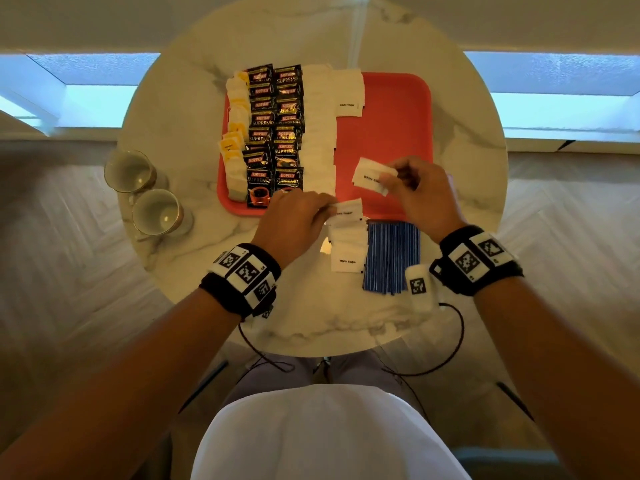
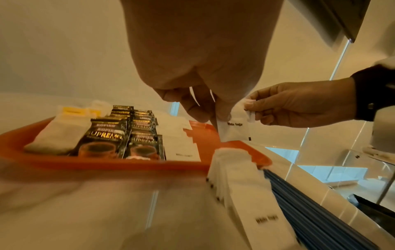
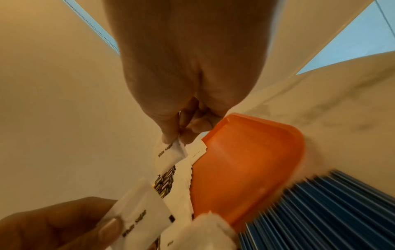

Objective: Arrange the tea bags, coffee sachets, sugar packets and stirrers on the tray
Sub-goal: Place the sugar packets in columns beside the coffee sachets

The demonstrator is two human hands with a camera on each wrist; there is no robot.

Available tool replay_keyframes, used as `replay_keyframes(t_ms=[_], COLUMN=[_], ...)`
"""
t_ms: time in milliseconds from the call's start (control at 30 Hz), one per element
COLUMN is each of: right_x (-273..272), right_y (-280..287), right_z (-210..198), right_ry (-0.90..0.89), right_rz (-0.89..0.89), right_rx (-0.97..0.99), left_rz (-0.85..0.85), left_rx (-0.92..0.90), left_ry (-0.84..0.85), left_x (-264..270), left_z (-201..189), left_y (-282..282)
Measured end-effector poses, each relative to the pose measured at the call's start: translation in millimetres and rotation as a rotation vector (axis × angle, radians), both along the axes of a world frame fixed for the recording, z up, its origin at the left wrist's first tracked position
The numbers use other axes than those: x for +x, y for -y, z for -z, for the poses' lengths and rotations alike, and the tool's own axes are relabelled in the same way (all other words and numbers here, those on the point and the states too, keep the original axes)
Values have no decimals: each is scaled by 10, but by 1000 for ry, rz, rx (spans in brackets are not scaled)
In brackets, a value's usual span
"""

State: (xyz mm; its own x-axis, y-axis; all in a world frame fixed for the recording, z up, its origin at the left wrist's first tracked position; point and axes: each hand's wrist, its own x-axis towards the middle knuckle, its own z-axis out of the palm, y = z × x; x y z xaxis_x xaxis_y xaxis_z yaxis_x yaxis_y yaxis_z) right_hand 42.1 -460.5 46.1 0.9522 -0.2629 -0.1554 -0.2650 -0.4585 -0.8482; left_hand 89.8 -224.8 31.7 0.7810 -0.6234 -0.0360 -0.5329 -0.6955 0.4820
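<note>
A red tray (image 1: 394,133) holds a column of tea bags (image 1: 235,133), two columns of black coffee sachets (image 1: 277,133) and rows of white sugar packets (image 1: 320,133). My left hand (image 1: 330,209) pinches one sugar packet (image 1: 346,211) just above the loose sugar pile (image 1: 348,251) on the table in front of the tray. My right hand (image 1: 384,178) pinches another sugar packet (image 1: 367,174) over the tray's bare right half. The right wrist view shows that pinch (image 3: 177,140) on its packet (image 3: 169,154). Blue stirrers (image 1: 391,258) lie beside the pile.
Two glass cups (image 1: 130,171) (image 1: 157,211) stand at the left edge of the round marble table (image 1: 467,161). The tray's right half is bare red. A white tagged block (image 1: 419,289) sits near my right wrist, at the table's front.
</note>
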Motion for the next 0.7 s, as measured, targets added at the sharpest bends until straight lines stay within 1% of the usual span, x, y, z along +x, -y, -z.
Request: replay_keyframes(t_ms=[200, 300, 433, 567, 700], right_x=[765, 1150, 1588, 1859, 1979], right_y=[217, 300, 370, 434, 433], right_z=[59, 198, 489, 745, 820], right_ry=[14, -4, -49, -90, -118], right_rz=[-11, -21, -82, -107, -106], right_rx=[-136, -188, -226, -221, -182], left_rz=[-29, -36, -24, 0, 12], left_rx=[-14, -21, 0, 33, 59], left_ry=[30, 35, 38, 23, 10], left_x=[549, 802, 1056, 1218, 1306], left_z=[-21, 48, 159, 286, 382], left_y=[212, 304, 406, 457, 501])
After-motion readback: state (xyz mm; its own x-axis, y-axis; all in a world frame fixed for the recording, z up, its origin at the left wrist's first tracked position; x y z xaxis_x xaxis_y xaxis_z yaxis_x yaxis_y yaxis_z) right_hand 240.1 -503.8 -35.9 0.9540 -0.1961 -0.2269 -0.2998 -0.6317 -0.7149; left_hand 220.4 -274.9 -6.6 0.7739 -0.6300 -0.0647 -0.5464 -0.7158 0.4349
